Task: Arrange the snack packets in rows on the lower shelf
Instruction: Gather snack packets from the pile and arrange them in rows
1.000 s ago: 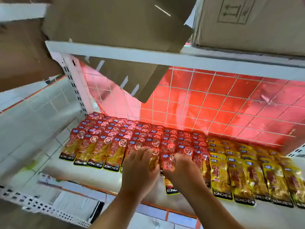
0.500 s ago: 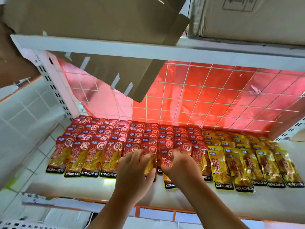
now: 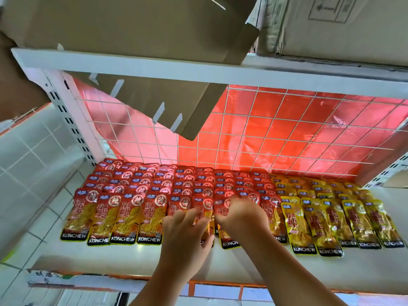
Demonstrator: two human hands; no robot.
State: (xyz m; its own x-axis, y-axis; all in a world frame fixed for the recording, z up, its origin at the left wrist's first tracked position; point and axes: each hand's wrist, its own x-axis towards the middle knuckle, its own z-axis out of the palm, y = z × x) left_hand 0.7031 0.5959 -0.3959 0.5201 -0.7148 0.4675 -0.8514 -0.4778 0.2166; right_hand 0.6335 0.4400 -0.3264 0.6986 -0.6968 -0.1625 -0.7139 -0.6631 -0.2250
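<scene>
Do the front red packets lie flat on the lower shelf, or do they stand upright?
Flat: the front red packets lie face up on the lower shelf, their tops overlapping the row behind.

Left hand point(image 3: 185, 237), bare, slim fingers, tips blurred, left forearm point(image 3: 154, 288), uncovered from wrist to lower frame edge, smooth, right hand point(image 3: 241, 217), bare, rounded knuckles, fingertips blurred, right forearm point(image 3: 293, 272), uncovered likewise to the frame edge, nails too blurred to read
</scene>
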